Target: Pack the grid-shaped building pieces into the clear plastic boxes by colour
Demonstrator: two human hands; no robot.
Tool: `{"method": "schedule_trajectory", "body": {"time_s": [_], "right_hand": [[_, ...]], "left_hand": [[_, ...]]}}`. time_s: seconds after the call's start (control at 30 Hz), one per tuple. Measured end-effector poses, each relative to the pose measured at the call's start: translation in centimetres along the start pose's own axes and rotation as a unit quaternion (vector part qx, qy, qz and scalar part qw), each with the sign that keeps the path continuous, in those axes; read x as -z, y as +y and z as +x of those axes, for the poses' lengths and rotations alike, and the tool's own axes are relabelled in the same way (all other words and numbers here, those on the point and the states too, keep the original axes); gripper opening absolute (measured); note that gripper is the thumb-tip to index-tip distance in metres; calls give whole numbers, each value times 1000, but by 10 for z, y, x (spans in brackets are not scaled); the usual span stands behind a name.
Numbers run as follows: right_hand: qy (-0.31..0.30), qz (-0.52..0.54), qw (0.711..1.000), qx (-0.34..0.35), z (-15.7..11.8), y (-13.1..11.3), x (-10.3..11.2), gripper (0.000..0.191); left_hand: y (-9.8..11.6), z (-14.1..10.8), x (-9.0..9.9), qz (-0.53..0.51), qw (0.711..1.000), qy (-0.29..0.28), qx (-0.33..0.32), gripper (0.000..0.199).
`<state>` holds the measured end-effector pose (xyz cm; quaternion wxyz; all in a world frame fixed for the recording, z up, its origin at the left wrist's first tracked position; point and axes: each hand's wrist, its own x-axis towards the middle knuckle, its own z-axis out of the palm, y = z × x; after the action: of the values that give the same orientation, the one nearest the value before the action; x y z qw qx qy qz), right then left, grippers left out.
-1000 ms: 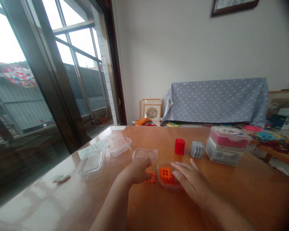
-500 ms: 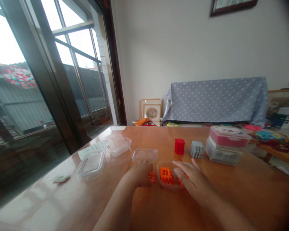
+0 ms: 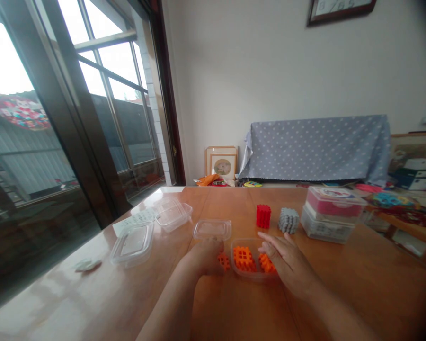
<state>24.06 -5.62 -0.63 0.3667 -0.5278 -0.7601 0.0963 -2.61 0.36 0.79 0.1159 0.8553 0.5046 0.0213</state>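
Observation:
A clear plastic container [image 3: 248,277] stands near the middle of the wooden table. Inside it lie a group of orange notched pieces [image 3: 244,258] at the left and more orange pieces [image 3: 266,263] at the right. My left hand [image 3: 208,256] is left of the container, its fingers curled around or beside an orange piece [image 3: 223,261]; the fingertips are partly hidden. My right hand [image 3: 287,260] reaches over the container's right side with fingers stretched out, next to the orange pieces there. A clear lid [image 3: 212,229] lies just beyond my left hand.
Behind the container stand a red block stack [image 3: 263,216] and a grey block stack [image 3: 288,220]. Stacked plastic boxes [image 3: 329,222] are at the right. Clear containers [image 3: 133,243] and a small packet [image 3: 88,264] lie at the left, near the glass door.
My right hand has shifted slightly right, showing more of the orange pieces at the container's right side. The view has moved a little. My left hand stays by the orange piece.

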Motion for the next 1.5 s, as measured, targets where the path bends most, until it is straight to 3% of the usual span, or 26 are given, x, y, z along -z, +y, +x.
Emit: {"method": "schedule_trajectory", "body": {"time_s": [0.23,0.4,0.57,0.8,1.13,1.27,1.5], "right_hand": [[20,11,1000,-7,0,1,-1,42],[29,13,999,-5,0,-3,0,40],[36,4,999,3,1,-5,0,40],[28,-10,1000,5,0,-3,-3,39],[-2,-18,1000,10,1,-4,-3,38],[-7,-29,999,14,1,-5,-3,39],[-44,-55,997,29,-1,-8,-3,40]], "left_hand": [[-7,-2,6,-11,999,36,25,39],[-6,-4,15,-41,986,159,8,27],[19,-6,24,-70,968,233,-54,23],[47,-8,22,-94,968,202,-115,26],[47,-3,10,-78,980,136,-122,28],[43,-3,13,-80,980,146,-107,30],[30,-3,17,-107,971,195,-90,16]]}}
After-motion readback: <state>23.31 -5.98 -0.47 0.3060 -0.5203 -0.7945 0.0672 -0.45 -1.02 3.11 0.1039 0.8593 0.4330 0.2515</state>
